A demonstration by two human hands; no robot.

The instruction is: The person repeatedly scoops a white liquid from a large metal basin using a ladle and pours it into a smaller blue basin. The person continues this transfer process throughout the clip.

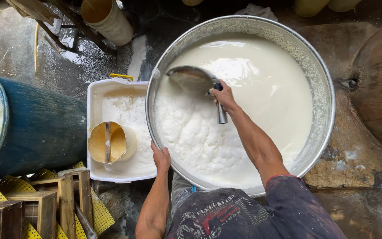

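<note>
A wide metal basin (328, 88) holds white milky liquid with a patch of foam (191, 132) on its near left side. My right hand (223, 97) grips the handle of a metal ladle (191, 79), whose bowl sits at the liquid's surface near the basin's far left rim. My left hand (161, 158) rests on the basin's near left rim, fingers curled over the edge.
A white rectangular tub (94, 132) of foam stands left of the basin, with a yellowish scoop (111, 142) lying in it. A blue barrel (40, 128) is further left. Wooden frames (63, 199) and yellow mesh sit bottom left. A cream bucket (109, 20) stands behind. The floor is wet.
</note>
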